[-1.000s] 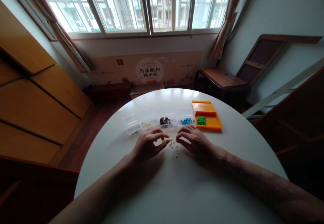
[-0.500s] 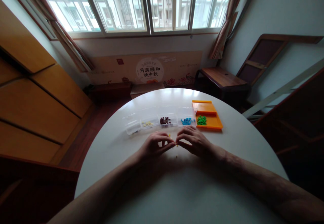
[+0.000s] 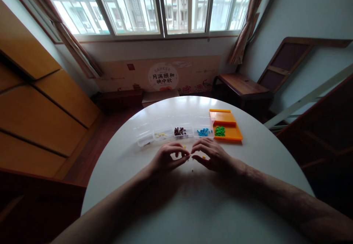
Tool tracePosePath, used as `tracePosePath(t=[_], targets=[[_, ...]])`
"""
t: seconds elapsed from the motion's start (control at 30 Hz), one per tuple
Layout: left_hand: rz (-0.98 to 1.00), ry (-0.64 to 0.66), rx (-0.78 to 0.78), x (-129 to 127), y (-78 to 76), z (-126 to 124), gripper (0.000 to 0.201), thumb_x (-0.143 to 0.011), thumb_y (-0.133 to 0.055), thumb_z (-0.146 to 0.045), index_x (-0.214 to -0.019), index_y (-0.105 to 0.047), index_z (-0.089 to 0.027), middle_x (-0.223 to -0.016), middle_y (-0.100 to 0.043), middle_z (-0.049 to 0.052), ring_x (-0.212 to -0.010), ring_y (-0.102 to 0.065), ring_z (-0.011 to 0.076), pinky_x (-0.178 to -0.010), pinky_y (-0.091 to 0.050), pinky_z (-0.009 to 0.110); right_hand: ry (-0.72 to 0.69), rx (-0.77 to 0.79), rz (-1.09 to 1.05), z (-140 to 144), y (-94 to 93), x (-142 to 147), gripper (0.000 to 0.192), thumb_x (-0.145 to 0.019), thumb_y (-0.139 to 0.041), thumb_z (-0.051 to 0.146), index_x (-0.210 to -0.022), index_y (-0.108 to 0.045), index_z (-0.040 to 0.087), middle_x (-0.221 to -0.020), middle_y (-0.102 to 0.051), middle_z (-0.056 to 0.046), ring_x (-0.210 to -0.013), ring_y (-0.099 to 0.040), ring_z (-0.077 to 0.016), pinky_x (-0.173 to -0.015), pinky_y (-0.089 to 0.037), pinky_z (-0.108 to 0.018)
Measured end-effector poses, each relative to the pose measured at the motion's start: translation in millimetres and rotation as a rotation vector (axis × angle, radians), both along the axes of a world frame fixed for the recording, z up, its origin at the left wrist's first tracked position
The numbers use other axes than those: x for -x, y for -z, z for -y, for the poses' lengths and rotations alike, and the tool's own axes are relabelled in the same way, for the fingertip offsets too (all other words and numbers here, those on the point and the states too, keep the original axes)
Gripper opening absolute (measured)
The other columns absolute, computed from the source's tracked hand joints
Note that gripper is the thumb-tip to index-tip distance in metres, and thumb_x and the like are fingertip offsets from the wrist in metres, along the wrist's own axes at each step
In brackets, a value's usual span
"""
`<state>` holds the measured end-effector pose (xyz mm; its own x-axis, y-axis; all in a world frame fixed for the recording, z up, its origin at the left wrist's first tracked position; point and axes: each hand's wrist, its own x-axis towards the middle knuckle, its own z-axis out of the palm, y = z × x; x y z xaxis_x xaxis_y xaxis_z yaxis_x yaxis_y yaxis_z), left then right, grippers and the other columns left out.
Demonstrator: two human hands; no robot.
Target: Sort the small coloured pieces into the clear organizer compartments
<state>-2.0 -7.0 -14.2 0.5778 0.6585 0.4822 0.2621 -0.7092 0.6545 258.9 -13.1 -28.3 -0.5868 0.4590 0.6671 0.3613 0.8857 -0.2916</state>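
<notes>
My left hand is over the middle of the white table, thumb and forefinger pinched on a tiny pale piece too small to make out. Facing it, my right hand has its forefinger and thumb slightly parted close to that piece; nothing shows between them. Under the right palm a small yellow piece is visible. Another yellow piece lies just beyond the fingertips, and a small dark yellowish piece rests nearer to me.
Behind my hands runs a row of clear plastic compartments with lids raised. They hold pale yellow pieces, dark brown pieces and blue pieces. At their right, an orange tray carries green pieces.
My right thumb and forefinger have parted a little from the left fingertips. The yellow piece under the right palm has come into view. My left hand has barely shifted.
</notes>
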Motion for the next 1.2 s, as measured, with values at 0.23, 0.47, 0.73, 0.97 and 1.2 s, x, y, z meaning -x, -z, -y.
tracePosePath(t=[0.23,0.47,0.73,0.97,1.2], targets=[[-0.172,-0.331,-0.289,26.1,-12.6,-14.0,0.012,-0.099,-0.075,-0.028,-0.091,-0.083,-0.025,-0.084,-0.078,0.001,-0.076,-0.069,0.0164,-0.079,-0.050,0.033,0.100,0.080,0.108,1.5,2.1,-1.3,0.013,-0.104,-0.067,0.024,-0.117,-0.069,0.024,-0.120,-0.075,-0.009,-0.107,-0.069,-0.0264,-0.096,-0.055,-0.045],[-0.394,-0.675,-0.388,62.6,-19.3,-34.2,0.018,-0.101,-0.069,-0.032,-0.092,-0.083,-0.025,-0.089,-0.080,0.002,-0.080,-0.070,0.0201,-0.087,-0.048,0.038,0.076,0.100,0.164,2.1,0.8,0.2,0.022,-0.107,-0.064,0.027,-0.128,-0.072,0.027,-0.124,-0.075,-0.008,-0.111,-0.068,-0.0251,-0.099,-0.056,-0.045],[-0.503,-0.788,-0.376,79.9,-11.2,-43.8,0.023,-0.100,-0.065,-0.037,-0.090,-0.082,-0.025,-0.089,-0.080,0.003,-0.088,-0.071,0.0254,-0.087,-0.048,0.040,0.051,0.146,0.249,0.5,1.0,-0.5,0.029,-0.110,-0.060,0.028,-0.138,-0.069,0.028,-0.137,-0.072,-0.008,-0.122,-0.066,-0.0250,-0.111,-0.051,-0.048],[-0.524,-0.783,-0.346,79.7,-11.7,-43.4,0.024,-0.101,-0.063,-0.037,-0.091,-0.083,-0.025,-0.088,-0.079,0.004,-0.087,-0.071,0.0249,-0.088,-0.049,0.039,0.055,0.127,0.193,0.3,2.6,0.8,0.019,-0.110,-0.061,0.023,-0.125,-0.072,0.026,-0.129,-0.075,-0.008,-0.116,-0.067,-0.0237,-0.105,-0.053,-0.046],[-0.516,-0.759,-0.334,77.8,-15.3,-41.2,0.023,-0.100,-0.065,-0.036,-0.090,-0.083,-0.024,-0.088,-0.078,0.004,-0.086,-0.071,0.0253,-0.088,-0.049,0.039,0.072,0.118,0.156,-0.5,4.6,-0.2,0.009,-0.109,-0.064,0.025,-0.109,-0.073,0.025,-0.122,-0.077,-0.005,-0.110,-0.069,-0.0222,-0.101,-0.053,-0.043]])
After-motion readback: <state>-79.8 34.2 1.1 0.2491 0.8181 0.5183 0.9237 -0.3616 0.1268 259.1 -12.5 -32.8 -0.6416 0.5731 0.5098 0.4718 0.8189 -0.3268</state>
